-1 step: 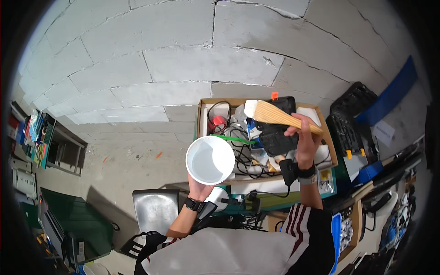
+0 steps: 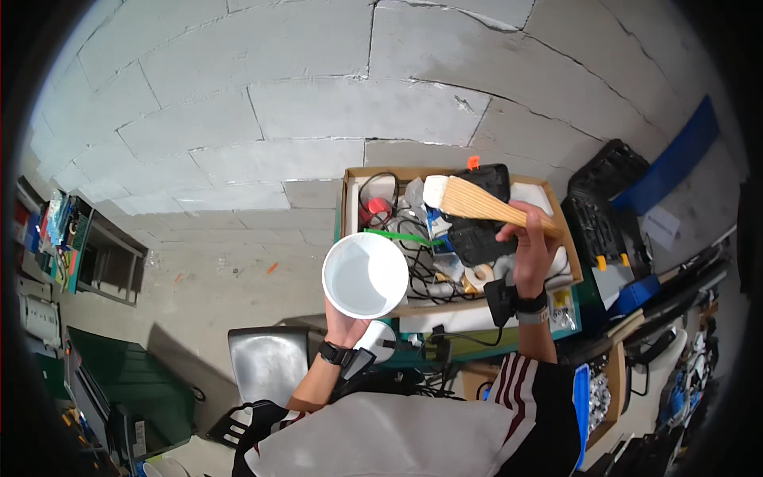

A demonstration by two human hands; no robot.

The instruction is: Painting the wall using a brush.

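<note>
My left hand (image 2: 345,324) is closed on a round white plastic tub (image 2: 366,276), with my fingers at its near side and underneath. The tub's mouth faces up, and what shows of its inside is plain white. My right hand (image 2: 532,250) grips the handle of a wide wooden brush (image 2: 485,204), its ribbed light wood pointing left and its short white bristles at the far left end. The brush hangs above a cardboard box (image 2: 347,199) full of cables and tools, to the right of the tub and apart from it.
A black plastic case (image 2: 480,238) and a tan tape roll (image 2: 478,277) lie in the box. To its right stands an open black tool case (image 2: 592,226). A metal-seated chair (image 2: 269,362) and a dark green bin (image 2: 151,381) are at left. A grey block wall (image 2: 302,111) rises behind.
My right hand and the brush have shifted slightly to the right and nearer, and more of the tape roll shows. The tub stays in my left hand almost unmoved.
</note>
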